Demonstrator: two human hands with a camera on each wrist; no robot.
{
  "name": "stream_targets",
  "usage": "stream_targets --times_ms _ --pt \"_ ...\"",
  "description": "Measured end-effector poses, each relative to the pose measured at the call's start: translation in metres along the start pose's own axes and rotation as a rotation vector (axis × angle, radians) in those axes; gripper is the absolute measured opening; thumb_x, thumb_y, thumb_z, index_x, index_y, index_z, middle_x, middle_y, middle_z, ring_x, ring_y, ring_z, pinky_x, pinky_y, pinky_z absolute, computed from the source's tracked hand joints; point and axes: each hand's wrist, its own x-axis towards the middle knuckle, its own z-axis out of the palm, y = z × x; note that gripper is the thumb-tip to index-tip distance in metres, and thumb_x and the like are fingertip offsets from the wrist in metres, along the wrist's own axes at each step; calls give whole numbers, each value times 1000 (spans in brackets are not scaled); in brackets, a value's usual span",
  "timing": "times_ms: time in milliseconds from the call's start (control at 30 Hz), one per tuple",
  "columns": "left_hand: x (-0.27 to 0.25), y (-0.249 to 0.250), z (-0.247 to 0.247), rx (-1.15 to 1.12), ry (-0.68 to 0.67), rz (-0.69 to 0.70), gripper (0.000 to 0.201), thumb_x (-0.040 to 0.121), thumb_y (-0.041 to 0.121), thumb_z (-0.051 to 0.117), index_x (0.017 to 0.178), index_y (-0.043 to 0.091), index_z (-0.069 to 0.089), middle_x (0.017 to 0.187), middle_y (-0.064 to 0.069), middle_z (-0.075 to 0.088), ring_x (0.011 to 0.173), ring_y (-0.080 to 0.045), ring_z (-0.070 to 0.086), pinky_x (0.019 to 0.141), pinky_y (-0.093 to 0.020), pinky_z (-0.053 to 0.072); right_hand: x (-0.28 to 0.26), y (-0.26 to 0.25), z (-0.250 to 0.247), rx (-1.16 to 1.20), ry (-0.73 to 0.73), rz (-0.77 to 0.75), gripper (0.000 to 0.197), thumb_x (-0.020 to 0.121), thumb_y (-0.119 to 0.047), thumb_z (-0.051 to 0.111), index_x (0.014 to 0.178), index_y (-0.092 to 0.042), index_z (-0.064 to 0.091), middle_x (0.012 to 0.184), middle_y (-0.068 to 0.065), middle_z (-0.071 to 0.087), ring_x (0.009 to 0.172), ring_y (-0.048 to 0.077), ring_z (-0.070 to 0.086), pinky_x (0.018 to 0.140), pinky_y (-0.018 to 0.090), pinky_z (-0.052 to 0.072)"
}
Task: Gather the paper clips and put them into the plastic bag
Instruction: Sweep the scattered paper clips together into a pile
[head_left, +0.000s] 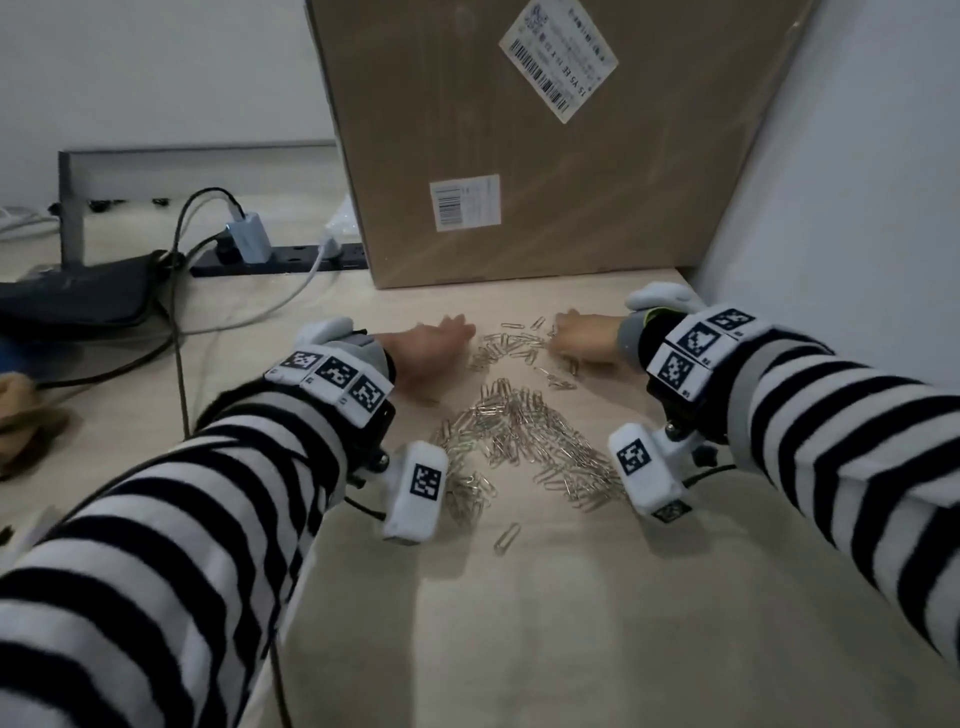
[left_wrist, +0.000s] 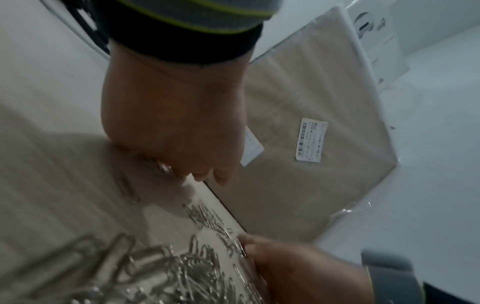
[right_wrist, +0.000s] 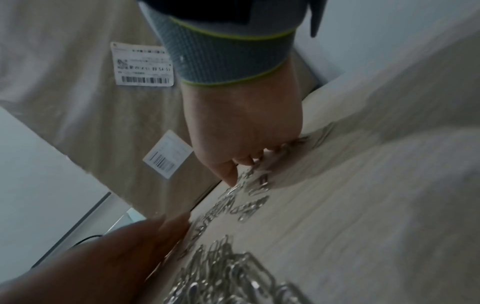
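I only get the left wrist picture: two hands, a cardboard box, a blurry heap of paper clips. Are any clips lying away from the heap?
Observer: Yes. In the head view one stray clip lies alone on the table, nearer the person than the heap.
Visitor: What is left of the box?
Observer: A black power strip with a charger plugged in.
Visitor: What are the right hand's fingers doing?
Observer: In the right wrist view, the right hand points a finger down; its tip touches clips near the box.

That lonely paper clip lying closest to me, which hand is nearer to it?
Left. The left hand is up and left of the lone paper clip; the right hand sits farther, up right.
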Motion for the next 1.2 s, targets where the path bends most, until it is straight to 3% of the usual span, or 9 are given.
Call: stream_targets --times_ms 100,233,433,600,767,967,1033,1100,1200 --pt "19 8 7 -17 -36 16 63 100 50 19 152 13 15 160 -5 10 148 -23 12 121 -38 9 12 -12 4 -36 -26 -64 51 93 -15 44 141 -1 34 154 19 21 140 39 24 112 47 24" --pt "27 15 14 -143 -51 33 64 94 58 34 145 20 39 150 -7 39 133 -25 42 115 -39 28 12 -21 12 -2 -48 -122 59 97 -10 37 151 -6 13 157 18 16 144 39 13 115 45 17" --pt "8 6 22 -110 -132 73 73 82 66 43 138 21 49 141 -2 49 125 -21 47 113 -37 30 -13 -16 23 40 -108 -153 48 92 -10 42 139 -4 34 141 19 43 127 36 43 103 41 35" --pt "-28 -4 33 -112 -217 128 49 97 50 36 138 26 49 144 1 48 130 -19 46 116 -39 27 -51 -5 41 74 -163 -223 53 94 -22 40 146 -12 33 151 10 37 137 28 38 116 43 26" --pt "-70 -12 16 -200 81 186 48 100 32 40 145 16 38 152 -3 37 138 -20 35 112 -28 24 -102 13 35 249 92 -209 40 97 -18 39 135 -18 52 146 0 46 134 19 43 112 29 32" --pt "-97 -41 17 -367 136 10 59 100 31 41 151 11 19 159 -4 17 146 -22 20 119 -35 18 -136 24 38 177 45 -43 55 100 -30 40 148 -6 29 156 6 26 144 22 25 114 30 23" --pt "-105 -40 30 -362 58 10 59 101 32 40 151 10 18 160 -2 14 147 -20 17 121 -36 13 -136 17 44 146 -26 -6 44 98 -30 42 132 -2 45 129 10 52 121 26 50 95 32 40" --pt "-118 -33 47 -378 7 32 56 101 31 38 150 10 20 159 -3 17 146 -19 18 120 -32 14 -143 6 56 139 -64 4 23 96 -26 43 98 -5 50 80 7 53 70 24 51 62 30 39" --pt "-126 -22 67 -420 -22 64 43 101 27 39 142 15 34 148 -4 35 133 -19 35 108 -29 27 -148 -8 69 190 -66 -53 15 95 -25 44 89 -13 50 80 6 52 71 21 49 67 31 45"
